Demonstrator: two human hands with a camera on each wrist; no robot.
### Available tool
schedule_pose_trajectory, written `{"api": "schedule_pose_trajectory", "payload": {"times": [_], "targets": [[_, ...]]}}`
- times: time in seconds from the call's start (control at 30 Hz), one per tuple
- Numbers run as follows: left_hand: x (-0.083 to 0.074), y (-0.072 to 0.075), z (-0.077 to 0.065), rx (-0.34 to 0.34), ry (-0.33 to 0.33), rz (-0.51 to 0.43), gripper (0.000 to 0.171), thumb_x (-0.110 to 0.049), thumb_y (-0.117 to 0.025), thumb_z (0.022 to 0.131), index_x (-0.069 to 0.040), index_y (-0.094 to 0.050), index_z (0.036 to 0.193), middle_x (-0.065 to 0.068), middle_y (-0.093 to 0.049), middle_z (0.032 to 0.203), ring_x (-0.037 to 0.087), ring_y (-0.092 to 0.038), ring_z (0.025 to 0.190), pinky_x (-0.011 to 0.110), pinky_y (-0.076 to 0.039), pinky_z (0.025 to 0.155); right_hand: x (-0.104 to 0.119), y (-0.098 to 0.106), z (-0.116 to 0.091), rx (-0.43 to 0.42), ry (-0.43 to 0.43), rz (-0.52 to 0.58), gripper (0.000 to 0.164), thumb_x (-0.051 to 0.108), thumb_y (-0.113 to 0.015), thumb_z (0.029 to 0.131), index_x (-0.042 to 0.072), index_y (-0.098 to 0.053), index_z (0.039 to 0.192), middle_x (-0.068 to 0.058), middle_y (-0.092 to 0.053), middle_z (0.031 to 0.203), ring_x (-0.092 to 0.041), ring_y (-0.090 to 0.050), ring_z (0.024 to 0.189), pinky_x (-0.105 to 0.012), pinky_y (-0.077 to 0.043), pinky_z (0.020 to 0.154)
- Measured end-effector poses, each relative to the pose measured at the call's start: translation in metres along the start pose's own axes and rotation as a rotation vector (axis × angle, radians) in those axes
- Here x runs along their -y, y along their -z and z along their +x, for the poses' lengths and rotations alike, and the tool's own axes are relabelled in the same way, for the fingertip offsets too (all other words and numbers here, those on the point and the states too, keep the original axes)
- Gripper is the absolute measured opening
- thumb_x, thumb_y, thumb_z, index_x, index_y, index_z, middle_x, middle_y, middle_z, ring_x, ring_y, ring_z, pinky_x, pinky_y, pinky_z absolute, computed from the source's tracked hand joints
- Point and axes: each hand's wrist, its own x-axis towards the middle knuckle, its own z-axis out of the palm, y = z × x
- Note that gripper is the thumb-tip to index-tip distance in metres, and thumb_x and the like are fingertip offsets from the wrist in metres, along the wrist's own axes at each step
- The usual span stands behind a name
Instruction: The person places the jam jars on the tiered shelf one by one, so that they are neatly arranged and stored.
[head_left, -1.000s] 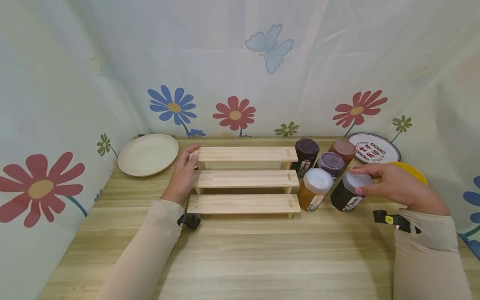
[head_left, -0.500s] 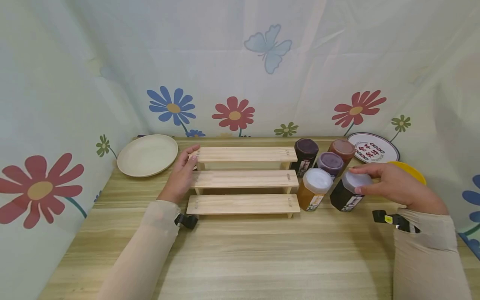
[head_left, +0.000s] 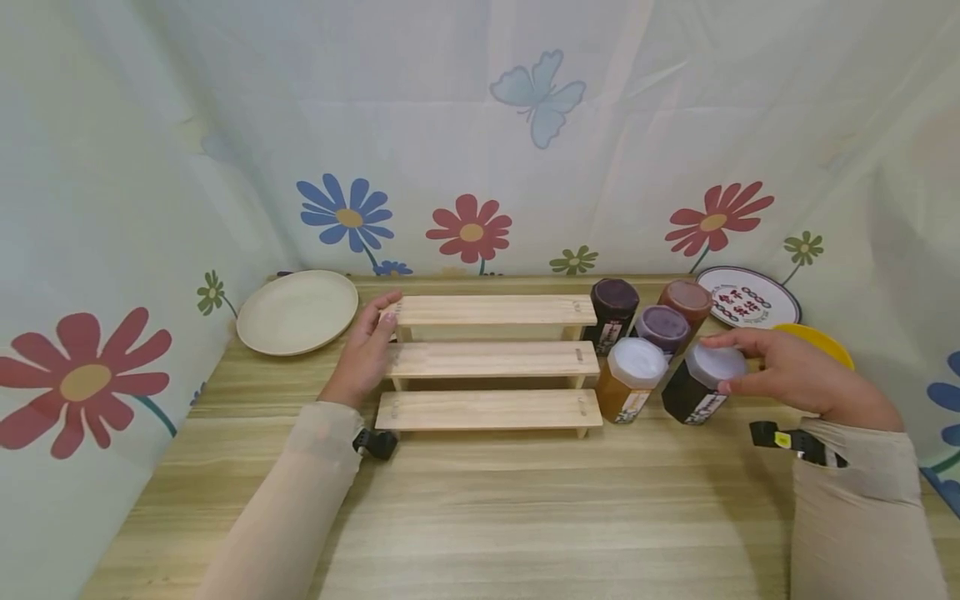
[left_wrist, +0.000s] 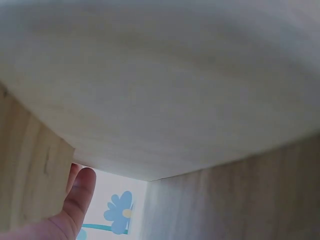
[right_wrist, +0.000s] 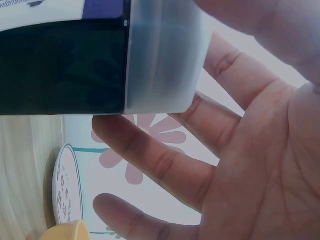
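Observation:
A three-tier wooden display rack stands mid-table in the head view. My left hand grips the left end of its top tier, thumb in front. The left wrist view shows pale boards and a finger close up. At the right, a dark jar with a frosted white lid stands on the table. My right hand holds its lid between thumb and fingers. In the right wrist view the two lower fingers are spread away from the lid.
Left of the held jar stands an amber jar with a white lid. Behind are a purple-lidded jar, a dark jar and a reddish jar. Plates lie left and back right, near a yellow bowl.
My right thumb has shifted slightly to the right along the jar's lid. The rack, the jars and my left hand keep their places; the head view has moved only a little.

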Motion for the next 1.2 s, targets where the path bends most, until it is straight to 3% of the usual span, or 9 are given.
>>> {"api": "schedule_pose_trajectory", "payload": {"times": [0.4, 0.8, 1.2], "targets": [[0.001, 0.001, 0.000, 0.002, -0.018, 0.005, 0.045, -0.034, -0.037, 0.116, -0.020, -0.042, 0.159, 0.005, -0.036, 0.165, 0.030, -0.040, 0.147, 0.053, -0.029, 0.123, 0.004, -0.001, 0.000, 0.005, 0.030, 0.034, 0.059, 0.019, -0.086, 0.089, 0.009, -0.059, 0.141, -0.015, -0.067, 0.121, -0.024, -0.061, 0.096, -0.029, -0.053, 0.070], [0.000, 0.001, 0.000, 0.002, -0.022, 0.014, 0.045, -0.033, -0.037, 0.116, -0.019, -0.042, 0.159, 0.007, -0.038, 0.164, 0.028, -0.041, 0.146, 0.052, -0.029, 0.123, 0.003, -0.005, 0.003, 0.023, 0.014, 0.072, 0.065, 0.018, -0.088, 0.087, 0.008, -0.051, 0.140, -0.025, -0.063, 0.130, -0.027, -0.062, 0.099, -0.032, -0.056, 0.072], [0.000, 0.000, -0.001, 0.001, -0.037, 0.019, 0.045, -0.031, -0.037, 0.116, -0.018, -0.042, 0.159, 0.007, -0.036, 0.165, 0.031, -0.041, 0.145, 0.053, -0.029, 0.122, 0.012, -0.004, 0.004, -0.031, 0.007, -0.033, 0.063, 0.025, -0.089, 0.085, 0.013, -0.060, 0.140, -0.022, -0.065, 0.134, -0.027, -0.061, 0.101, -0.030, -0.053, 0.071]]}}
